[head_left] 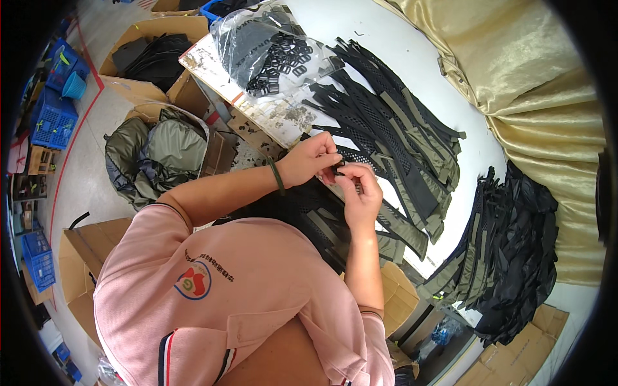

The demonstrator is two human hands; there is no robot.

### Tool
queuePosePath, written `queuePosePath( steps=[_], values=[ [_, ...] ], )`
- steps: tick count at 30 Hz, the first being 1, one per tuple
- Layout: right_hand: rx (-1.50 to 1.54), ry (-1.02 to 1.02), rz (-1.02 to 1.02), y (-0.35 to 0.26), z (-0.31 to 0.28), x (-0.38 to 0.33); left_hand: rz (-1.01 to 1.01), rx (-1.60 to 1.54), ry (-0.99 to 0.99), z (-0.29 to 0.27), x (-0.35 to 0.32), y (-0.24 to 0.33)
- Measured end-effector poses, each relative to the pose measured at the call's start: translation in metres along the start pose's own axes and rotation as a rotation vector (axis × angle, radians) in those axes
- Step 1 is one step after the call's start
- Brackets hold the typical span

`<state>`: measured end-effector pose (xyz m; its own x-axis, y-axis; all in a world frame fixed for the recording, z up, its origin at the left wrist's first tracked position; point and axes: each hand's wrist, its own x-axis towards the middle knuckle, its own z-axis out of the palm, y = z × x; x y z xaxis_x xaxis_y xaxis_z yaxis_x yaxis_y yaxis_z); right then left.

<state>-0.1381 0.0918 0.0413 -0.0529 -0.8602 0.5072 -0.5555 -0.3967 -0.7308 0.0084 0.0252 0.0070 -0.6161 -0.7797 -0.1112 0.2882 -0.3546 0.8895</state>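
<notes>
My left hand (311, 161) and my right hand (362, 193) meet over the near edge of the white table. Both are closed, fingertips pinching a small black piece (338, 168) that looks like a buckle on a strap end; the fingers cover most of it. Beyond them, rows of black mesh and olive-green shoulder straps (405, 154) lie fanned across the tabletop. More black straps (283, 209) hang below my forearms, against my body. At the far left of the table, a clear plastic bag (241, 45) holds black buckles (290, 58), many of them loose near its mouth.
An open carton (138, 87) of black flat pieces and a container of olive-green fabric (174, 151) stand left of the white table (473, 119). Black and green straps (515, 251) are heaped at the right end. A gold curtain (541, 103) hangs along the far side.
</notes>
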Motion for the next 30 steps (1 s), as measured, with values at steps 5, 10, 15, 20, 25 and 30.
queuePosePath(
  steps=[5, 10, 15, 20, 25, 30],
  values=[
    [0.715, -0.074, 0.658, -0.001, -0.003, -0.003, 0.106, 0.082, -0.012, 0.003, -0.001, 0.000],
    [0.810, -0.063, 0.735, 0.000, -0.002, -0.004, 0.126, 0.110, 0.016, 0.004, -0.006, -0.003],
    [0.836, -0.020, 0.761, 0.002, 0.001, -0.007, 0.220, 0.106, -0.037, 0.004, -0.009, -0.007],
    [0.782, 0.134, 0.712, 0.000, 0.013, -0.016, 0.292, 0.203, -0.109, 0.005, -0.016, -0.011],
    [0.920, -0.018, 0.955, 0.000, -0.006, -0.007, 0.390, 0.374, -0.171, -0.004, -0.015, -0.010],
    [0.596, -0.118, 0.678, 0.015, -0.001, -0.005, 0.070, 0.219, -0.345, -0.004, -0.027, -0.016]
  ],
)
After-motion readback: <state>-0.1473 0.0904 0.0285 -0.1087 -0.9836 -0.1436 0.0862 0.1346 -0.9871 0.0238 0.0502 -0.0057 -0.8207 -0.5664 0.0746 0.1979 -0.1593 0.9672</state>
